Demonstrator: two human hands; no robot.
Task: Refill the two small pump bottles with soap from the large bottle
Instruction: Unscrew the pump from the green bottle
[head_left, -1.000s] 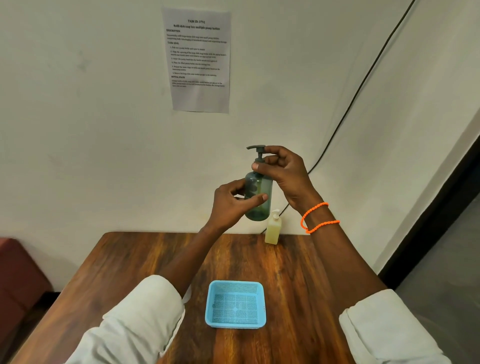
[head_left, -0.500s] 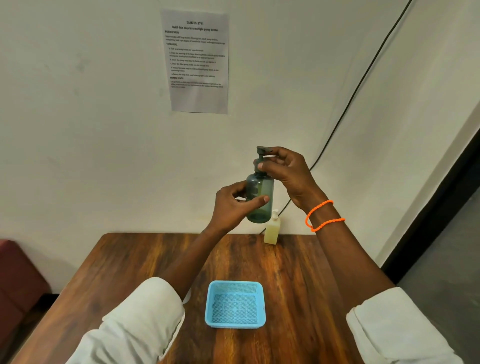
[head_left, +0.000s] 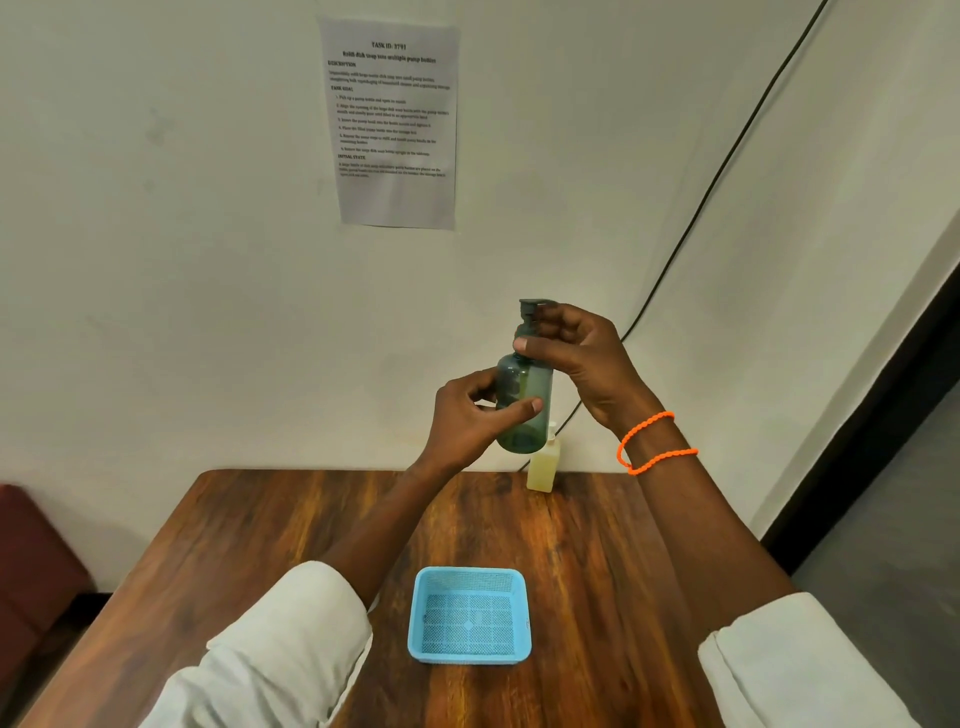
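While your left hand (head_left: 470, 415) gripped the green pump bottle (head_left: 523, 402) by its body, held upright above the far end of the bench (head_left: 291, 525), your right hand (head_left: 576, 358) pinched its pump head (head_left: 530, 307). A small yellowish bottle (head_left: 543, 465) stood behind, partly hidden; a blue basket (head_left: 470, 654) lay nearer you.

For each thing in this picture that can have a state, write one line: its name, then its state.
Green bottle: held up off the table, upright, pump on.
Left hand: grips the bottle's body.
Right hand: grips the pump.
Yellow bottle: standing on the table, capped.
Basket: on the table, holds nothing.
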